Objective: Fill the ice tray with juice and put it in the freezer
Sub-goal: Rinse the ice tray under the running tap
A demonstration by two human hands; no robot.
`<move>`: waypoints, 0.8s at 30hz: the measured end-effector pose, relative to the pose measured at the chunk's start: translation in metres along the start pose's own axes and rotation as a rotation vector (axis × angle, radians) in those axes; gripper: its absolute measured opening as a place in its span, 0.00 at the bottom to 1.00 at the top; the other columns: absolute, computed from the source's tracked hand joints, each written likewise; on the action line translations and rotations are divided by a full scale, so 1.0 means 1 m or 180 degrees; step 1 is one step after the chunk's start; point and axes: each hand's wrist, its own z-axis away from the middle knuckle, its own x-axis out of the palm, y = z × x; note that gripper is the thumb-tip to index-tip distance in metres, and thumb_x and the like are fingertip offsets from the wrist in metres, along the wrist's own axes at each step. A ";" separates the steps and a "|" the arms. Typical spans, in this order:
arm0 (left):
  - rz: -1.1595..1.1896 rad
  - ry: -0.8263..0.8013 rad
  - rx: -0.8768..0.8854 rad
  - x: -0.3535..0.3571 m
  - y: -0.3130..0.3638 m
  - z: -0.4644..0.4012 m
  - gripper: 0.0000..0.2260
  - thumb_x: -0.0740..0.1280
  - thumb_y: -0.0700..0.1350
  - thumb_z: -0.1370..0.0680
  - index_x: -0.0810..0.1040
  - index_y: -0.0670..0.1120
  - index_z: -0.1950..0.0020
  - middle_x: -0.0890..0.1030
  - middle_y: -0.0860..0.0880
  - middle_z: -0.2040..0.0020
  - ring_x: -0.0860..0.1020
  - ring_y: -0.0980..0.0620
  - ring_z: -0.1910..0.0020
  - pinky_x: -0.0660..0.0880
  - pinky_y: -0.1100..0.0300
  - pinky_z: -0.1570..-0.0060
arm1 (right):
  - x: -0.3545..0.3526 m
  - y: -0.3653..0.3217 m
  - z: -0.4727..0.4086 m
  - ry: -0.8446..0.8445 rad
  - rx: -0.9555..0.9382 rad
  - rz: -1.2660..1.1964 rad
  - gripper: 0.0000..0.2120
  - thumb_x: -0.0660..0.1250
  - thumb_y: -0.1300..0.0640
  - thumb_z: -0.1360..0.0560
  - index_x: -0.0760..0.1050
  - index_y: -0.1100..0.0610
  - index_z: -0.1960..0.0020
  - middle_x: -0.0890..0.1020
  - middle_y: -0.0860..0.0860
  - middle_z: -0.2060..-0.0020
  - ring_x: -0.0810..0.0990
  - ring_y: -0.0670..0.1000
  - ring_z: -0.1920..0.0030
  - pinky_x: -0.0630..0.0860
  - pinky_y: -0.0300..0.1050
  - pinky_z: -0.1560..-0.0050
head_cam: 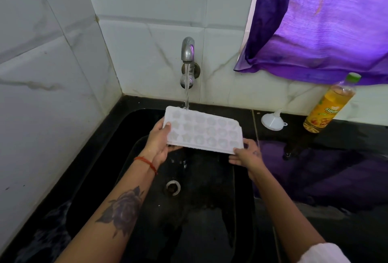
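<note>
Gripping the white ice tray [204, 131] at its two short ends, the left hand [159, 143] and right hand [248, 156] hold it between them over the black sink [100, 168]. Beyond the hands, water from the tap [188, 49] strikes the tray's far edge. Right of the right hand, a funnel [271, 120] and juice bottle [329, 105] stand on the counter [346, 157].

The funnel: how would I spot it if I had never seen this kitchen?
Start at the black sink and move right onto the dark counter. The funnel lies there against the tiled wall, left of the yellow bottle. It is the only small white cone there.
</note>
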 end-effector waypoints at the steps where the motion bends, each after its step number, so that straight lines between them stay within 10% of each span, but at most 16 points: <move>1: 0.0032 0.0073 0.0061 -0.006 0.002 0.001 0.13 0.55 0.44 0.18 0.71 0.53 0.36 0.80 0.50 0.48 0.79 0.48 0.51 0.78 0.48 0.60 | 0.008 0.002 -0.001 -0.0047 0.0047 0.0100 0.18 0.61 0.67 0.24 0.65 0.59 0.35 0.79 0.61 0.48 0.82 0.56 0.60 0.80 0.47 0.61; 16: 0.1046 0.0906 0.0216 -0.100 -0.020 -0.003 0.17 0.53 0.44 0.17 0.67 0.48 0.29 0.74 0.42 0.33 0.75 0.41 0.39 0.74 0.41 0.48 | 0.083 -0.074 -0.021 -0.0250 -0.1044 0.2165 0.15 0.65 0.48 0.27 0.80 0.58 0.49 0.83 0.56 0.49 0.80 0.57 0.48 0.76 0.47 0.46; 24: 0.1195 0.0856 -0.0073 -0.078 -0.043 -0.016 0.16 0.54 0.43 0.18 0.69 0.50 0.30 0.76 0.44 0.37 0.78 0.44 0.44 0.77 0.45 0.56 | 0.128 -0.146 -0.057 -0.0242 -0.0896 0.0874 0.27 0.70 0.43 0.30 0.69 0.58 0.39 0.78 0.57 0.44 0.81 0.57 0.51 0.78 0.48 0.47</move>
